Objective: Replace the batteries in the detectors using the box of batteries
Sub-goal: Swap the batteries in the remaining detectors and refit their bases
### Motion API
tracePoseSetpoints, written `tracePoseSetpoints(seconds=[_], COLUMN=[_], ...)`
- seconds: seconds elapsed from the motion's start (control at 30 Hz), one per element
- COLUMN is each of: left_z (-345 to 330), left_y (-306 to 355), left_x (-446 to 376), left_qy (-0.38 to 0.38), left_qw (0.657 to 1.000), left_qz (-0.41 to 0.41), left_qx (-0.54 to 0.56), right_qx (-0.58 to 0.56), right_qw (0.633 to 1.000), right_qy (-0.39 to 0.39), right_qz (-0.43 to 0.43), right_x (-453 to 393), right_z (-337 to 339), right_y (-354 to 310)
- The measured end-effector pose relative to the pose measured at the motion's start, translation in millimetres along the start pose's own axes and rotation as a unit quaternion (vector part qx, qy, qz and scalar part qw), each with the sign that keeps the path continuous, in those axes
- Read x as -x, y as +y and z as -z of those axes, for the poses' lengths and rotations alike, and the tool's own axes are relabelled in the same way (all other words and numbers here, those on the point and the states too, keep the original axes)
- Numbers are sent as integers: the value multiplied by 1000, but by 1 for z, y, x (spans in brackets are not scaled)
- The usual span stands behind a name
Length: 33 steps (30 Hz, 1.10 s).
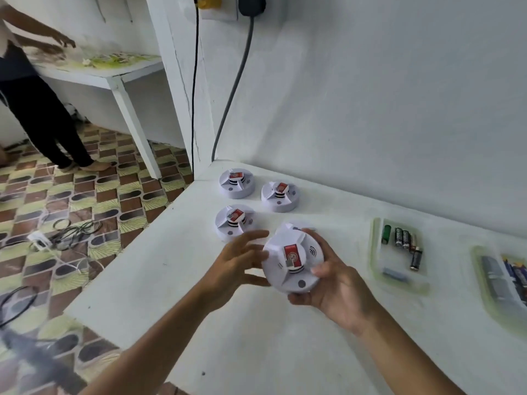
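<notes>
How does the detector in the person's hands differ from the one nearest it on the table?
The held detector is lifted off the table and tilted, with the right hand gripping it and the left hand touching its edge. The nearest table detector lies flat, untouched. The held one looks larger, being closer to the camera. Both are white, round, face up, with a red label.
</notes>
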<state>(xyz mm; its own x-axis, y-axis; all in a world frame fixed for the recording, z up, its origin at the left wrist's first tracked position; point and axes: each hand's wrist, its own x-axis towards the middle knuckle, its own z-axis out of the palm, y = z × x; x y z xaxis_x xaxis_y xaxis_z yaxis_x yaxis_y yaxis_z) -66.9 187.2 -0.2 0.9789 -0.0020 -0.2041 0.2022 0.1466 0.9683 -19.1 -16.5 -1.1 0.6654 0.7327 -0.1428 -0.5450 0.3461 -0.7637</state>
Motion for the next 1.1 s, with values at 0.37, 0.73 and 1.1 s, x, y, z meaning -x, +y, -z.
tracePoseSetpoints(seconds=[0.37,0.73,1.1], left_z=[11,8,8], left_y=[-55,-59,-62], left_x=[33,34,34], left_qy=[112,143,152], left_qw=[990,985,983], left_qz=[-84,-97,-102], left_qx=[18,14,7], right_qx=[70,103,100], right_qw=[997,994,995], right_qy=[21,34,19], right_qz=[6,7,5], right_x=[-7,-10,-10], right_z=[1,5,6], right_y=[66,69,68])
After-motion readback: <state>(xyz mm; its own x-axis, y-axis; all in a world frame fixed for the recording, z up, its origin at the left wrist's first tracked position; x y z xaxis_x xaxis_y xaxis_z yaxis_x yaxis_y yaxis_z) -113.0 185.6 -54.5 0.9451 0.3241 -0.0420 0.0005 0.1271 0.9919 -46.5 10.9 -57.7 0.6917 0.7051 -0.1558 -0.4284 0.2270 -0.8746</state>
